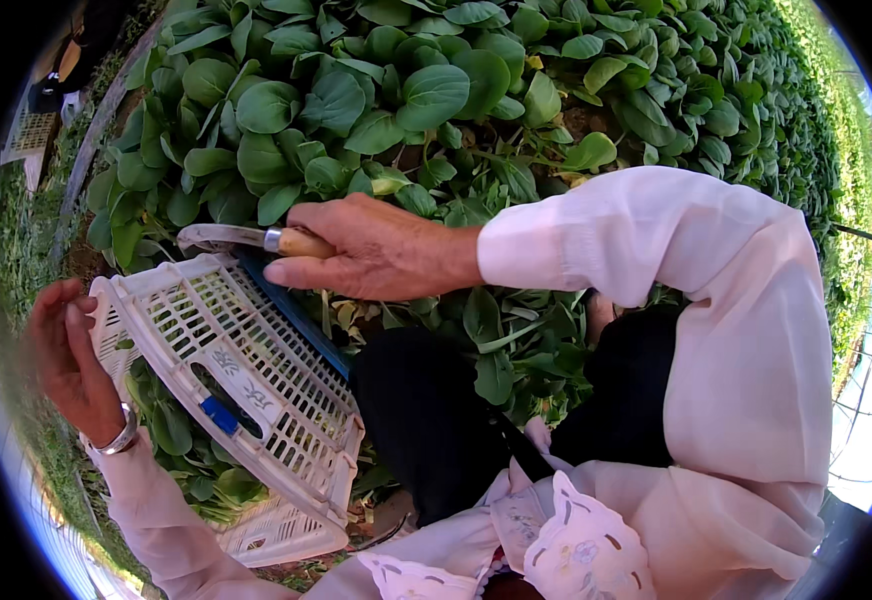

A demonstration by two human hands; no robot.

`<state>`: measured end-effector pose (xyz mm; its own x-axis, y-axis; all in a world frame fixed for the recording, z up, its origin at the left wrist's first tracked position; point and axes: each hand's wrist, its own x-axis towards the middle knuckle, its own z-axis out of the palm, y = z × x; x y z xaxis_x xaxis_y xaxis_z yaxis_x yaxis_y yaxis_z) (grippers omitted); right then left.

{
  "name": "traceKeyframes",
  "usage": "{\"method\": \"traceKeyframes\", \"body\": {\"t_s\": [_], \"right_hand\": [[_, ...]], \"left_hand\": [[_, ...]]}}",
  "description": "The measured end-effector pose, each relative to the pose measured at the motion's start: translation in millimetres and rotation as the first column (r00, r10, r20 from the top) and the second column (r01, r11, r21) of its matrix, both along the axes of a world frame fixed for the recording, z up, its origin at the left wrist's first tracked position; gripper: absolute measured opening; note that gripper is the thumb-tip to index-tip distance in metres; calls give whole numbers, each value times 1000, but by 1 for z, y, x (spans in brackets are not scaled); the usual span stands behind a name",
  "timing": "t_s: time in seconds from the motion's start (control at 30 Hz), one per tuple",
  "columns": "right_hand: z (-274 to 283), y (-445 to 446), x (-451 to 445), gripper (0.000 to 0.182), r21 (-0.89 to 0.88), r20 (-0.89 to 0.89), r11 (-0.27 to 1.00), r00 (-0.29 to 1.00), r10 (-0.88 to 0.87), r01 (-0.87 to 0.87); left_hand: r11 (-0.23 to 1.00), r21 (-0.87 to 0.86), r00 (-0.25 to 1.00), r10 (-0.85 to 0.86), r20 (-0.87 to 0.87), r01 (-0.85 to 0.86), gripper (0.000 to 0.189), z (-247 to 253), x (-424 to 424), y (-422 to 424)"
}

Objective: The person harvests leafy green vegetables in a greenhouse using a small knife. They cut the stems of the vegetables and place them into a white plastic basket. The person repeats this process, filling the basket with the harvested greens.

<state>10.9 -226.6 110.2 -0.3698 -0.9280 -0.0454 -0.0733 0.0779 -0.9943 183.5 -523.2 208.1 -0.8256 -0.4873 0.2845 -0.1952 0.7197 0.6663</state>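
Note:
My right hand [376, 247] grips the wooden handle of a sickle [301, 243], whose curved metal blade reaches left over the upper edge of a white plastic crate [188, 300]. The thumb of that hand lies by a blue strip [293, 307] along the crate's side; whether it touches is unclear. My left hand [72, 364], with a silver bracelet at the wrist, has curled fingers at the crate's far left corner; I cannot tell whether they grip the rim. The crate is tilted, and cut leafy greens [173, 424] lie inside. Its side bears writing and a blue clip [219, 415].
Dense leafy green plants [436, 97] grow ahead and to the right. My dark-trousered knee [413, 420] is close beside the crate. Another light crate [31, 131] stands at the far upper left, beyond a pale strip [95, 127] edging the bed.

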Motion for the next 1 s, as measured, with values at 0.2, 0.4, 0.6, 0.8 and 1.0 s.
{"method": "traceKeyframes", "body": {"t_s": [0.2, 0.4, 0.6, 0.8, 1.0], "right_hand": [[-32, 183, -59, 46, 507, -56, 791, 929, -366, 342], [-93, 256, -69, 40, 545, 106, 572, 626, -773, 614], [-117, 244, -80, 39, 288, 72, 679, 691, -719, 676], [-149, 198, -98, 39, 296, 1, 800, 837, -547, 523], [-198, 149, -122, 43, 298, -98, 827, 877, -470, 476]], "left_hand": [[542, -262, 602, -720, 346, 799, 29, -73, -140, 195], [191, -458, 417, -782, 464, 868, 18, -181, -244, 326], [191, -707, 720, -354, 597, 681, 25, -219, -304, 290], [348, -646, 721, -152, 676, 679, 41, -215, -275, 210], [409, -630, 715, -85, 694, 660, 35, -231, -249, 207]]}}
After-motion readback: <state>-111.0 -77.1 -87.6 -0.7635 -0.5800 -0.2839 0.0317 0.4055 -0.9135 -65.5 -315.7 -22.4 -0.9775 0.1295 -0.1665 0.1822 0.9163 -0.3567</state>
